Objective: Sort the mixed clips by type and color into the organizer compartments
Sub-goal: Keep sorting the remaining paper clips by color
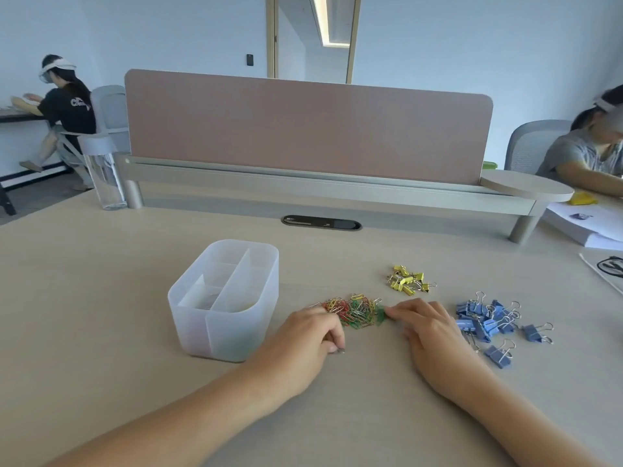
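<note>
A translucent white organizer [236, 338] stands on the pale wooden desk [101, 315], left of centre, its inside split by partitions into several compartments. Faint pink, green and yellow tints show through its walls, but what lies inside cannot be made out.

Just right of it lies a heap of mixed paper clips [354, 311] in red, yellow, green and silver. The left hand [310, 335] rests at the heap's left end, knuckles against the clips and fingers curled under. Its thumb and forefinger tips meet near a small greyish speck, and I cannot tell whether they pinch anything. The right hand [431, 332] lies palm down at the heap's right end, fingers fairly straight and close together, their tips touching a few green paper clips [381, 316].

Farther off and to the right sits a small cluster of yellow binder clips [408, 283]. A looser spread of blue binder clips [488, 321] lies just right of the right hand.

At the far edge a pink divider panel [303, 129] rises on a grey rail, with a clear water bottle [104, 176] at its left end. Stacked white papers [580, 227] lie at the far right. 2 other people sit at desks in the background.
</note>
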